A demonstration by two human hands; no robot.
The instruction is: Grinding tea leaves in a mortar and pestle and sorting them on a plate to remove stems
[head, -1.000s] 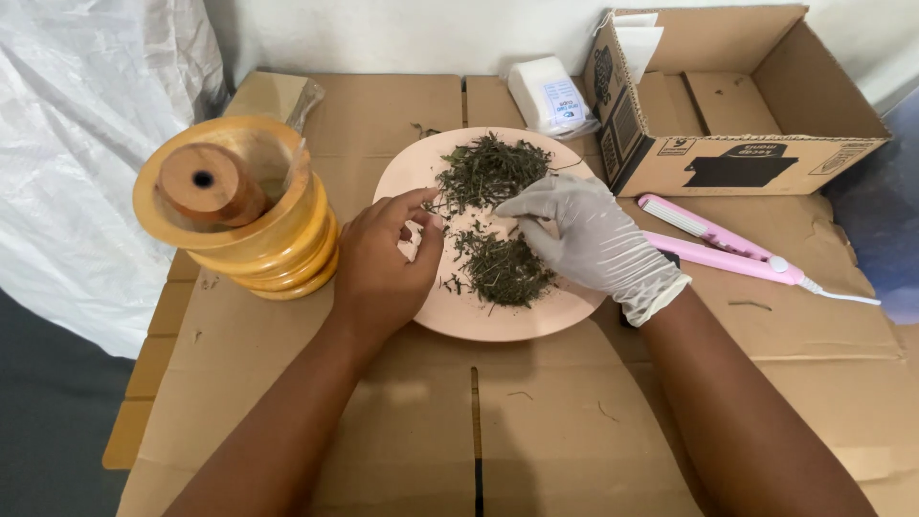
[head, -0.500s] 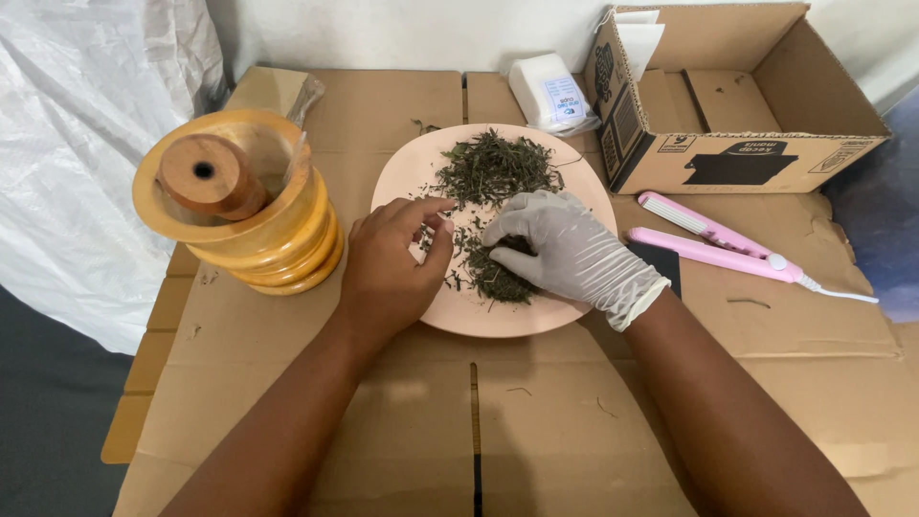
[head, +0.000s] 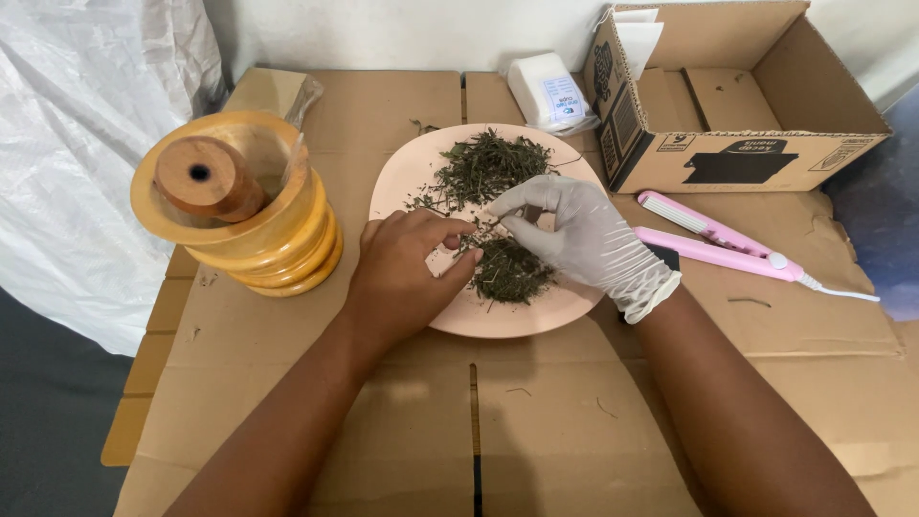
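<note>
A round pink plate (head: 402,177) lies on flattened cardboard and carries two heaps of dried green herbs, one at the back (head: 488,168) and one at the front (head: 512,273). My bare left hand (head: 402,278) rests on the plate's left side with thumb and fingers pinched together on a herb sprig. My right hand (head: 584,239), in a white glove, comes in from the right. Its fingertips pinch the same sprig between the heaps, almost touching the left fingertips.
A yellow wooden mortar (head: 278,249) with a wooden pestle (head: 206,177) stands to the left. An open cardboard box (head: 747,158) sits at the back right, with a white packet (head: 550,91) beside it. A pink flat-iron tool (head: 718,244) lies right of the plate. White plastic sheeting (head: 86,144) hangs at the left.
My gloved right hand has slid from the plate's right side to its middle. The left fingers have closed up against it, and the white bit seen by the left hand no longer shows.
</note>
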